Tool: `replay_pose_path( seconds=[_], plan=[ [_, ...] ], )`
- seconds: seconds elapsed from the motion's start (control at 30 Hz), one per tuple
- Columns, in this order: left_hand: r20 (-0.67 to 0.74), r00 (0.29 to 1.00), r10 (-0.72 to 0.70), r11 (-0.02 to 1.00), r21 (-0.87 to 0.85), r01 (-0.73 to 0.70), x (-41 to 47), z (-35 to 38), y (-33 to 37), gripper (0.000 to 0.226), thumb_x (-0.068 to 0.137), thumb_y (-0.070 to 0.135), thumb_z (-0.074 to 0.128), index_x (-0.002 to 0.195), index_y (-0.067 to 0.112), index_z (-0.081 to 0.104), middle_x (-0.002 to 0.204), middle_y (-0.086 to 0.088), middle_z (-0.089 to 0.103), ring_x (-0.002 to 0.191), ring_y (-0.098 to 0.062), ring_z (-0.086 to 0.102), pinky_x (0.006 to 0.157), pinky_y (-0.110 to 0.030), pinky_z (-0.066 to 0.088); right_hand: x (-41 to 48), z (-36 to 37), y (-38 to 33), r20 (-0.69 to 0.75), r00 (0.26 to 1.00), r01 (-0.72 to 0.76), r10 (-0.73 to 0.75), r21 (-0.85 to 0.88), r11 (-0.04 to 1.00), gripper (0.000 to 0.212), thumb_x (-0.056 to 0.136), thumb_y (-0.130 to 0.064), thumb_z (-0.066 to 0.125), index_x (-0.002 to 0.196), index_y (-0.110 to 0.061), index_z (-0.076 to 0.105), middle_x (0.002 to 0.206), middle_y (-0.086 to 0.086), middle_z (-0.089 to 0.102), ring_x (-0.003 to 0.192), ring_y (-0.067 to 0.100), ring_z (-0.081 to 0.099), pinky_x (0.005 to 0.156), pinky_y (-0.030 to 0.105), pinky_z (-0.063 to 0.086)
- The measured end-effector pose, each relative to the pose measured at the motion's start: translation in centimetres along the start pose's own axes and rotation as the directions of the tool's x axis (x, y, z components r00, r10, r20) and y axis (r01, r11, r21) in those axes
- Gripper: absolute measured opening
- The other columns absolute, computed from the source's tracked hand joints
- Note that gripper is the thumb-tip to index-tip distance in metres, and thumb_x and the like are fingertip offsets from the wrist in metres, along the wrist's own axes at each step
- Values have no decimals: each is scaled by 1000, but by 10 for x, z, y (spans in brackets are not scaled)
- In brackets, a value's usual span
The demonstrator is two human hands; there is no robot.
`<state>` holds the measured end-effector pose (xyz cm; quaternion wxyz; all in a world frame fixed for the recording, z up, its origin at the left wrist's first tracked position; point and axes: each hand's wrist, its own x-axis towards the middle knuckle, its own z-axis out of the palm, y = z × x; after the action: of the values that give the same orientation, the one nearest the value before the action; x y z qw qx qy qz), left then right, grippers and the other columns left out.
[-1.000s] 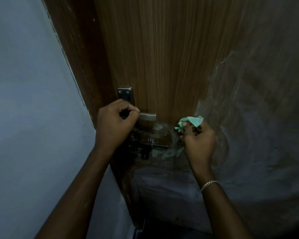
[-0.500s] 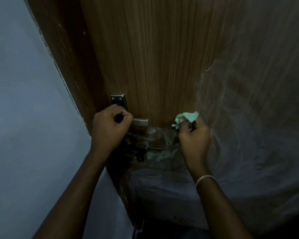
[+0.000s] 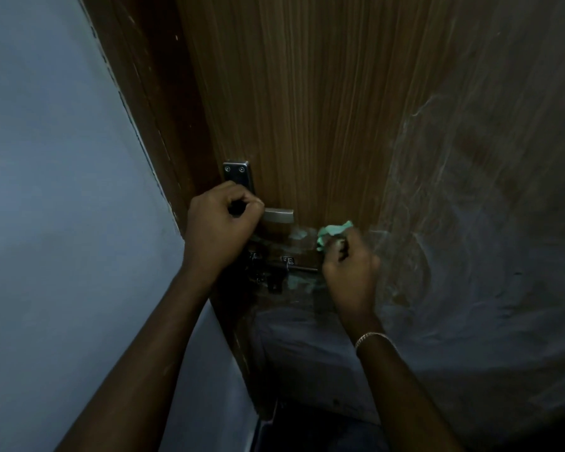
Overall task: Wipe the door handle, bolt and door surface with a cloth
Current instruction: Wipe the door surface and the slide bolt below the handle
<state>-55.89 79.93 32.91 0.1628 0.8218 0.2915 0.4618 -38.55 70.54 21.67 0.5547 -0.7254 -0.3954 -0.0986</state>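
A brown wood-grain door (image 3: 307,109) fills the middle of the view. Its metal lever handle (image 3: 279,216) sticks out to the right from a steel backplate (image 3: 237,172). My left hand (image 3: 221,228) grips the handle near its base and hides that end. Below the handle a dark sliding bolt (image 3: 282,265) lies across the door. My right hand (image 3: 349,265) holds a crumpled green cloth (image 3: 331,233) against the door, just right of the bolt's end. Pale smeared streaks (image 3: 437,207) cover the door's right side.
A grey-blue wall (image 3: 62,207) runs down the left, meeting the dark brown door frame (image 3: 150,93). A thin bracelet (image 3: 372,337) circles my right wrist. The bottom of the view below the door is dark.
Both hands stay where they were, left on the handle, right with the cloth beside the bolt. The right hand has edged slightly toward the bolt. The camera view shifted a little.
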Motion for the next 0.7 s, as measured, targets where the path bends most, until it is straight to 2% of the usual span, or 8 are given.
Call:
replay_pose_path(
  seconds=[0.1, 0.17, 0.27, 0.33, 0.43, 0.53, 0.63, 0.7],
  plan=[
    [6, 1000, 10, 1000, -14, -10, -2, -1, 0, 13, 92, 20, 65, 86, 16, 76, 85, 7, 70, 81, -3, 65, 73, -13, 47, -26, 1, 20, 202, 973, -100, 112, -70, 993, 23, 97, -12, 56, 119, -14, 62, 97, 1, 70, 86, 13, 69, 72, 18, 52],
    [15, 1000, 19, 1000, -22, -18, -2, -3, -1, 13, 92, 21, 65, 88, 17, 77, 86, 9, 71, 83, -2, 65, 74, -10, 46, -26, -5, 27, 117, 983, -139, 144, -48, 989, 26, 93, -9, 60, 119, -12, 63, 99, 1, 71, 88, 13, 69, 73, 10, 46],
    [22, 999, 23, 999, -35, -23, -1, -4, -3, 13, 92, 23, 65, 89, 17, 77, 87, 10, 71, 84, -2, 66, 75, -12, 47, -6, 1, 5, -41, 999, -15, 15, -2, 1000, 19, 92, -9, 61, 111, -12, 63, 89, -6, 64, 78, 5, 62, 65, 0, 38],
    [18, 1000, 20, 999, -39, -20, -2, -3, -4, 13, 91, 24, 65, 89, 17, 77, 88, 10, 71, 85, -2, 66, 75, -16, 49, -1, 13, -12, 17, 996, 82, -83, 35, 996, 9, 94, -9, 57, 102, -13, 61, 84, -7, 62, 71, 4, 59, 61, 9, 47],
    [8, 1000, 9, 998, -59, -9, -2, -3, -4, 14, 90, 24, 66, 89, 17, 77, 87, 10, 71, 85, -4, 67, 75, -18, 51, -14, 19, -6, 224, 974, 26, -19, -29, 999, 12, 97, -11, 55, 107, -14, 61, 89, 0, 67, 76, 11, 65, 66, 24, 55],
    [36, 999, 11, 997, -70, -9, -1, -5, -8, 15, 91, 26, 65, 91, 18, 78, 88, 11, 71, 86, -4, 67, 75, -21, 52, -17, 11, 9, 106, 994, -26, 32, -58, 998, 18, 93, -7, 57, 110, -10, 62, 94, 6, 69, 81, 17, 68, 69, 21, 49],
    [57, 998, 16, 995, -100, -10, -1, -8, -11, 15, 91, 25, 66, 92, 17, 78, 90, 10, 72, 88, -5, 68, 77, -25, 55, -5, 21, -11, -51, 997, 60, -59, 4, 998, 14, 93, -10, 53, 106, -10, 60, 92, -1, 63, 79, 7, 59, 67, 6, 40],
    [73, 997, 8, 994, -112, 1, -1, -10, -11, 14, 92, 23, 66, 94, 16, 78, 93, 8, 73, 90, -5, 67, 81, -29, 56, -3, 33, -28, 51, 993, 107, -107, 6, 994, 12, 96, -12, 53, 105, -12, 59, 92, -6, 59, 77, 5, 57, 64, 8, 45]
  ],
)
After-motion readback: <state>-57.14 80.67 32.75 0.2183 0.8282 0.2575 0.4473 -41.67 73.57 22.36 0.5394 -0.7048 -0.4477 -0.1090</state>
